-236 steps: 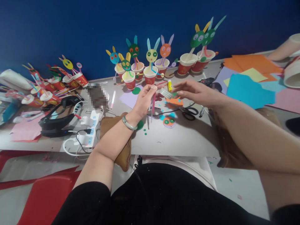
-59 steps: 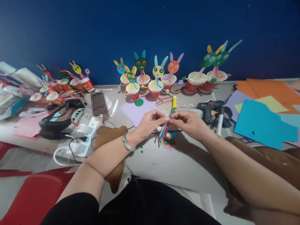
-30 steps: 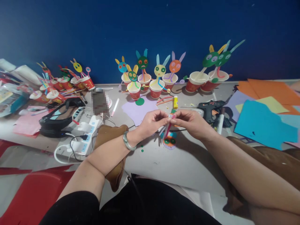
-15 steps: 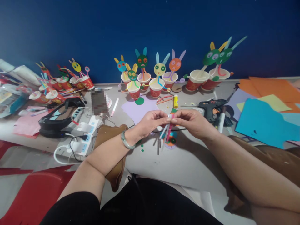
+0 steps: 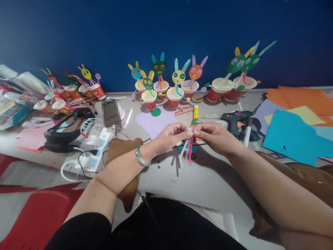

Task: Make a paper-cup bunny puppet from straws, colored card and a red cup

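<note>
At the middle of the table, my left hand (image 5: 173, 136) and my right hand (image 5: 217, 137) meet with thumbs and fingertips pinched. Between them hang thin strips that look like drinking straws: whitish straws (image 5: 184, 150) and a pink straw (image 5: 190, 147). Both hands are closed on the bundle's upper end; the fingers partly hide it. Just beneath, on the table, lies a round paper face (image 5: 189, 162) with an orange and green part. Behind the hands rest a purple paper sheet (image 5: 148, 122) and a yellow glue stick (image 5: 196, 113).
Red paper cups (image 5: 175, 100) with paper animal figures line the back wall. A black glue gun (image 5: 235, 121) lies to the right, near blue paper (image 5: 293, 135) and orange paper (image 5: 304, 99). On the left are a black headset (image 5: 61, 139) and a white power strip (image 5: 100, 152).
The straws hang more upright now and have shifted slightly right with my hands. Both hands keep their pinch; the whole view has moved a little.
</note>
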{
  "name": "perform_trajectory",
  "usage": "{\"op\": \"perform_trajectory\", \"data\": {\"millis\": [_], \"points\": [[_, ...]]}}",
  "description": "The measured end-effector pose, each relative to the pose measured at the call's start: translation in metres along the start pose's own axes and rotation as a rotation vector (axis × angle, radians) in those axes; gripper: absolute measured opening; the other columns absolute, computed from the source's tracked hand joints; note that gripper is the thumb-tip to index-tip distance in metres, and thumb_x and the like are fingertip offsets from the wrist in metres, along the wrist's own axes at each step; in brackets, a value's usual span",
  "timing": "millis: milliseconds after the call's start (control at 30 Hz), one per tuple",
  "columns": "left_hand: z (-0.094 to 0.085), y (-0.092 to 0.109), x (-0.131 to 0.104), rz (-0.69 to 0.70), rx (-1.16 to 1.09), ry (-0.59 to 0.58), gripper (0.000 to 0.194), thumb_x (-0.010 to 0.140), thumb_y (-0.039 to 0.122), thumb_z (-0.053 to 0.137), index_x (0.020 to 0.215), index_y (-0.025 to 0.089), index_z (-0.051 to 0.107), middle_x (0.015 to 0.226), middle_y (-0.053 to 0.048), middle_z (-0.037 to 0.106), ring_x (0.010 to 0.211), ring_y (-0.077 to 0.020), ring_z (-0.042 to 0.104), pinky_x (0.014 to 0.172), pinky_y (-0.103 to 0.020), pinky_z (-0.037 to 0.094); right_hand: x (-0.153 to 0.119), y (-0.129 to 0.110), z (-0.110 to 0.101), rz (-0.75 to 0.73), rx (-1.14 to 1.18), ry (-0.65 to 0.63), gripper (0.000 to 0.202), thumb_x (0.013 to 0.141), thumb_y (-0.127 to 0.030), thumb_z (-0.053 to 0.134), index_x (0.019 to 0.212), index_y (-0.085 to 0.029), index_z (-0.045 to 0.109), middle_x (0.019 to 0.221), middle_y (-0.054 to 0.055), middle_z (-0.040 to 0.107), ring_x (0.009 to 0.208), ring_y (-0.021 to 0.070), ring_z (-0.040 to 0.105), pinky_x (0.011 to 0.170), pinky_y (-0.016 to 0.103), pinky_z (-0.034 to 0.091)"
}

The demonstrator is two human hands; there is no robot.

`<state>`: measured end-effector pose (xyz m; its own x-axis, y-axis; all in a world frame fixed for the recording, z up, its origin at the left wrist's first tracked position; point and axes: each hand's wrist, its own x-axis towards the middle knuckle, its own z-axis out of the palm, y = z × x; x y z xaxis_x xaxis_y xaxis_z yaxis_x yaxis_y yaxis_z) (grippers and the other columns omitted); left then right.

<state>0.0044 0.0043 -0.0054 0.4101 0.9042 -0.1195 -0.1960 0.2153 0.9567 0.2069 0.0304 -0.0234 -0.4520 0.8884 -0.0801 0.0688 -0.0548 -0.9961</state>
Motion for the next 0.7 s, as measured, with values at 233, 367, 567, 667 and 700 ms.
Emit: {"op": "perform_trajectory", "data": {"millis": [233, 367, 567, 667, 700], "points": [[-0.0019, -0.0039, 0.0034, -0.043, -0.042, 0.012, 0.066, 0.060, 0.067, 0.095, 0.080, 0.016, 0.059, 0.071, 0.005, 0.059, 0.065, -0.0057, 0.054, 0.066, -0.026, 0.042, -0.0018, -0.0044, 0.0006, 0.019, -0.009, -0.002, 0.051, 0.068, -0.072, 0.091, 0.074, -0.023, 0.077, 0.077, 0.003, 0.072, 0.074, 0.0179, 0.062, 0.075, 0.033, 0.050], [-0.0040, -0.0054, 0.0038, -0.067, -0.056, -0.003, 0.063, 0.063, 0.065, 0.095, 0.081, 0.016, 0.060, 0.072, 0.005, 0.060, 0.067, -0.0063, 0.057, 0.067, -0.026, 0.044, -0.0019, -0.0060, 0.0013, 0.028, -0.018, 0.003, 0.051, 0.066, -0.071, 0.092, 0.073, -0.023, 0.077, 0.076, 0.002, 0.072, 0.074, 0.0177, 0.062, 0.074, 0.031, 0.050], [-0.0043, -0.0064, 0.0025, -0.036, -0.050, -0.036, 0.062, 0.066, 0.066, 0.094, 0.080, 0.016, 0.059, 0.072, 0.005, 0.058, 0.067, -0.0064, 0.054, 0.067, -0.026, 0.042, -0.0009, -0.0027, 0.0014, 0.029, 0.015, -0.008, 0.051, 0.068, -0.070, 0.091, 0.071, -0.022, 0.076, 0.074, 0.002, 0.071, 0.072, 0.0169, 0.061, 0.072, 0.031, 0.049], [-0.0032, -0.0073, 0.0021, -0.017, -0.023, -0.020, 0.063, 0.068, 0.068, 0.092, 0.081, 0.016, 0.059, 0.072, 0.005, 0.056, 0.066, -0.0059, 0.050, 0.064, -0.025, 0.038, -0.0010, -0.0020, 0.0013, 0.033, 0.045, -0.008, 0.049, 0.068, -0.068, 0.092, 0.071, -0.022, 0.076, 0.073, 0.002, 0.071, 0.073, 0.0171, 0.062, 0.073, 0.031, 0.049], [-0.0026, -0.0073, 0.0021, -0.015, -0.019, -0.010, 0.064, 0.067, 0.070, 0.091, 0.080, 0.016, 0.059, 0.071, 0.005, 0.055, 0.065, -0.0056, 0.049, 0.063, -0.025, 0.036, -0.0012, -0.0022, 0.0013, 0.033, 0.053, -0.012, 0.048, 0.068, -0.067, 0.093, 0.071, -0.022, 0.077, 0.074, 0.003, 0.072, 0.074, 0.0175, 0.063, 0.074, 0.032, 0.050]]}}
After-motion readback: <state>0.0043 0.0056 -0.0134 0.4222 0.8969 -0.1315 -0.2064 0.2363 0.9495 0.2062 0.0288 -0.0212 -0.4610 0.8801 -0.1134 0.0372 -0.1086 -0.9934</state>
